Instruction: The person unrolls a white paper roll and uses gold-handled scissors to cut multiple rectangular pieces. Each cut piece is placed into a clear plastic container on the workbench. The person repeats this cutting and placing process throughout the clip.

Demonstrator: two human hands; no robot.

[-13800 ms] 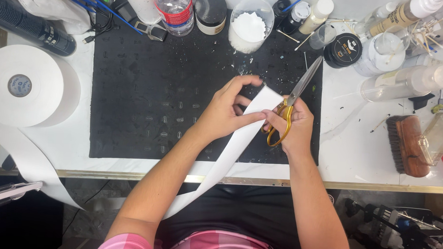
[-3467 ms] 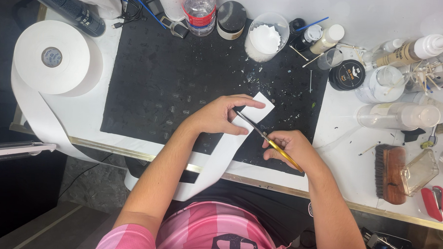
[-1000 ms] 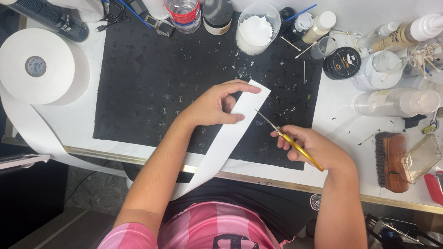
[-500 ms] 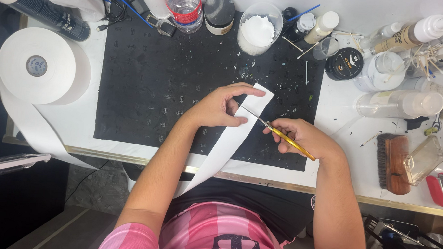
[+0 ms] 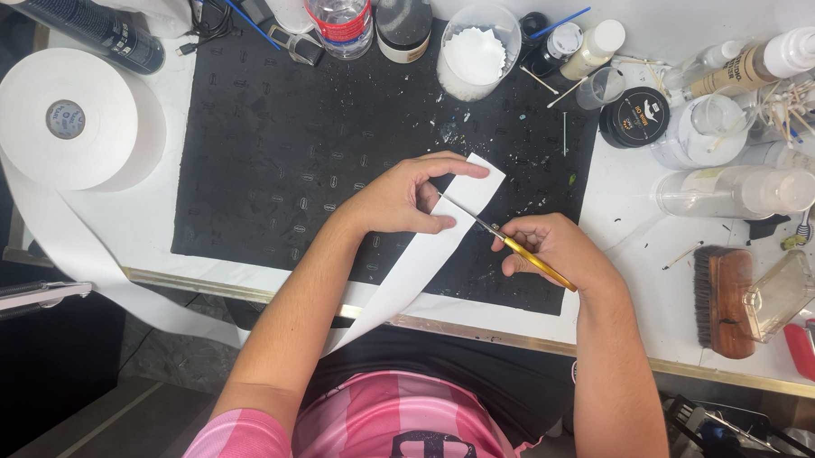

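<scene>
We see the left hand (image 5: 400, 197) over the middle of the black mat (image 5: 275, 152), its fingers pinching the free end of a white paper strip (image 5: 425, 257). The strip's long axis runs from about seven o'clock, where it drops off the near table edge, up to about one o'clock, where its square-cut end points toward the tubs at the back. The index finger lies stretched along the upper edge of that end and the thumb presses from below.

The right hand (image 5: 551, 252) sits just at three o'clock of the left, fingers curled closed around the yellow handles of a pair of scissors (image 5: 506, 241). The blades point toward ten o'clock and cross the strip's edge just under the left fingers; we cannot tell how far the blades are apart.

The strip trails back to a big paper roll (image 5: 68, 118) at nine o'clock. A wooden brush (image 5: 721, 299) lies at three o'clock, well apart from the hands.
</scene>
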